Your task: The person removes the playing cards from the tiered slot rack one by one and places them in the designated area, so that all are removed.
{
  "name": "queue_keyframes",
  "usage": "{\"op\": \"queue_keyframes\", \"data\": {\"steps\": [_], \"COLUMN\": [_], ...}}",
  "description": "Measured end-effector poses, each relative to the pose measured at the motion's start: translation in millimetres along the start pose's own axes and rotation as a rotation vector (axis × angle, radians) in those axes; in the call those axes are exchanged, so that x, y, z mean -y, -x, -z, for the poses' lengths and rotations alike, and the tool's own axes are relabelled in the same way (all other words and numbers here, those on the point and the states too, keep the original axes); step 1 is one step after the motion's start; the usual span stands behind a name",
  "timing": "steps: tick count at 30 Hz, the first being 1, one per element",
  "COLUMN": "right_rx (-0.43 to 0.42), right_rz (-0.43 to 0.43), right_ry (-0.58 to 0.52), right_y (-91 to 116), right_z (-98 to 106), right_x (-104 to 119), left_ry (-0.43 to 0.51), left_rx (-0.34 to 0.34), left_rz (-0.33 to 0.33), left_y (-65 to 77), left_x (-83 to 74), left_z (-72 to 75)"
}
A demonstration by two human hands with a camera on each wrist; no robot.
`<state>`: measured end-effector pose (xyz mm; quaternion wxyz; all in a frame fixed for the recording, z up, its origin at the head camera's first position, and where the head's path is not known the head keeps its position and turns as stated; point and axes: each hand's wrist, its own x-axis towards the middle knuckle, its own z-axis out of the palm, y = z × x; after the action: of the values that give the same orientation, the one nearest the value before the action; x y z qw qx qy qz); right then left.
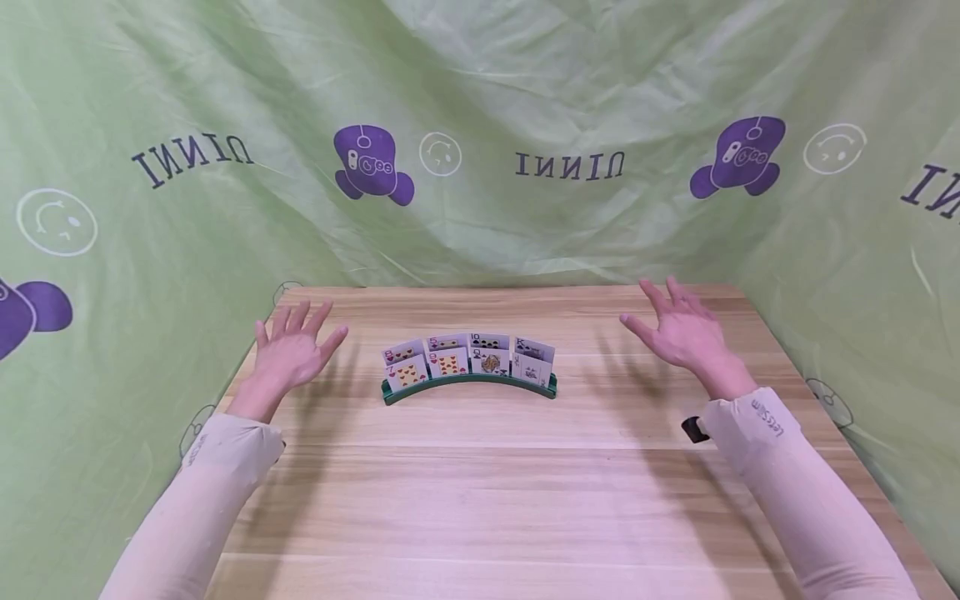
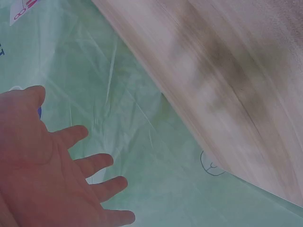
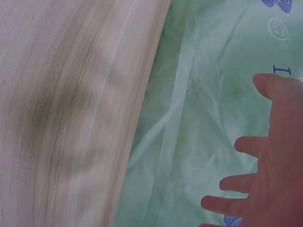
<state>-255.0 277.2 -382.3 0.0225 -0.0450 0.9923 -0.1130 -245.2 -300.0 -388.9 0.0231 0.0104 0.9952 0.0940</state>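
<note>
A curved green card holder (image 1: 468, 377) stands on the wooden table, with playing cards upright in a front row and a back row. In the front row are a red seven (image 1: 407, 374), a red nine (image 1: 448, 363) and a queen (image 1: 491, 362); a ten (image 1: 489, 341) and a king (image 1: 534, 347) show in the back row, partly hidden. To the left of the holder, my left hand (image 1: 291, 354) is raised with fingers spread, holding nothing. My right hand (image 1: 686, 333) hovers on the other side, fingers also extended, apart from the cards. Both wrist views show the fingers straight.
The wooden table (image 1: 480, 500) ends at a green printed cloth (image 1: 480, 225), which hangs behind it and along both sides. A small black object (image 1: 694, 429) sits at the right sleeve's cuff. Part of a printed card-like white patch (image 2: 22, 10) shows in the left wrist view.
</note>
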Motion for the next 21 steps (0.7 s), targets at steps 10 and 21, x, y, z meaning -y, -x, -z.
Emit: {"op": "queue_keyframes", "data": {"steps": [10, 21], "right_rx": [-0.024, -0.034], "right_rz": [0.010, 0.031], "right_ry": [-0.003, -0.019], "right_y": [-0.1, -1.0], "right_z": [-0.1, -0.4], "right_x": [0.1, 1.1], "left_ry": [0.002, -0.001], "left_rx": [0.003, 0.013], "left_rz": [-0.019, -0.030], "left_y": [2.9, 5.9], "left_x": [-0.3, 0.6], "left_z": [1.3, 2.6]}}
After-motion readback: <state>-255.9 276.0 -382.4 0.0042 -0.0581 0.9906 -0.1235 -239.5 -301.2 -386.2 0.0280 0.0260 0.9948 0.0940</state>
